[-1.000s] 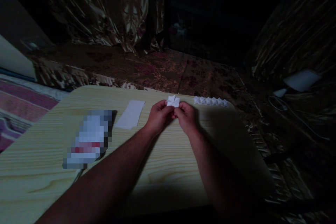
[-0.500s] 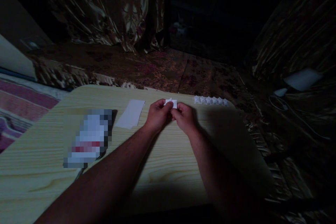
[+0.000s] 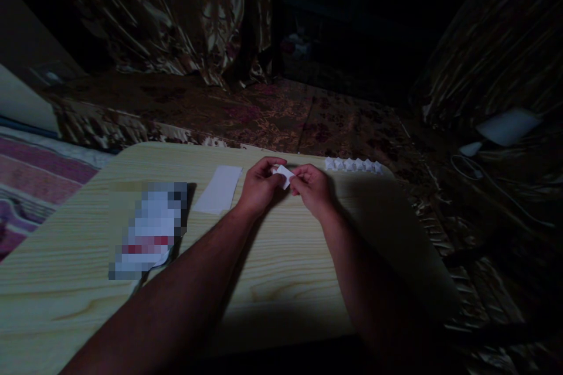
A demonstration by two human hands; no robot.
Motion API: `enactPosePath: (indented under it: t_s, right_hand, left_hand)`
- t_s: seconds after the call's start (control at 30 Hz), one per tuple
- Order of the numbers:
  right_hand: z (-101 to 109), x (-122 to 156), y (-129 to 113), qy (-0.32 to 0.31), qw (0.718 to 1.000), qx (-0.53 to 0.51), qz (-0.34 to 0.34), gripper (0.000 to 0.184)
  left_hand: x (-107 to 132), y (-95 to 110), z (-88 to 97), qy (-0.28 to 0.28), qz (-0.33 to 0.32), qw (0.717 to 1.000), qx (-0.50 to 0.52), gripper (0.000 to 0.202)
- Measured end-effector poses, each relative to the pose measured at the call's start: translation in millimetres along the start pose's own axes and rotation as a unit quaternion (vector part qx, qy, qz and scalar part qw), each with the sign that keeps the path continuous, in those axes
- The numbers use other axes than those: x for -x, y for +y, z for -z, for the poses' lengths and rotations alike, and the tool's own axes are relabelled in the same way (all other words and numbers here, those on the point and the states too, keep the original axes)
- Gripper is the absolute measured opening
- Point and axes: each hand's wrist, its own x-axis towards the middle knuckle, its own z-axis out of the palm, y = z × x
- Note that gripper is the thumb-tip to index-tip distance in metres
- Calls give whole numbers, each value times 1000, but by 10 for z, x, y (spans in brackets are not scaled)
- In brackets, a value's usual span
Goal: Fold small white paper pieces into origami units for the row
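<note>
A small folded piece of white paper [image 3: 284, 176] is held between my two hands, over the far middle of the wooden table. My left hand [image 3: 260, 186] pinches its left side, thumb in front and forefinger curled behind. At its right edge the fingertips of my right hand [image 3: 311, 188] close on it. The paper is tilted, one corner pointing up. Left of my hands lies a stack of white paper strips [image 3: 219, 189]. Beyond my right hand, several small folded white paper pieces [image 3: 354, 165] sit in a row along the table's far edge.
A blurred-out white and red item [image 3: 152, 228] lies on the table [image 3: 281, 281] left of my left forearm. Past the table's far edge are a patterned cloth [image 3: 264, 111] and curtains [image 3: 176, 17]. A white lamp-like object [image 3: 509, 127] with a cord stands at the right.
The folded paper has turned from lying square to a tilted, corner-up position. My right fingers have shifted to its right edge, and my left forefinger has lifted and stretched out.
</note>
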Motion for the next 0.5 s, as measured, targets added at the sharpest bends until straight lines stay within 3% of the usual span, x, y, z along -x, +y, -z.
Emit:
enactPosePath:
  t_s: [0.23,0.5]
  right_hand:
    - [84,-26,17,-37,999,15,24,18]
    - [118,-11,-10,-79,996,-10,41,20]
  left_hand:
    - [-36,-5,101,-51,33,996,-65,20]
    - [-80,-42,166,-69,52,996,3,21]
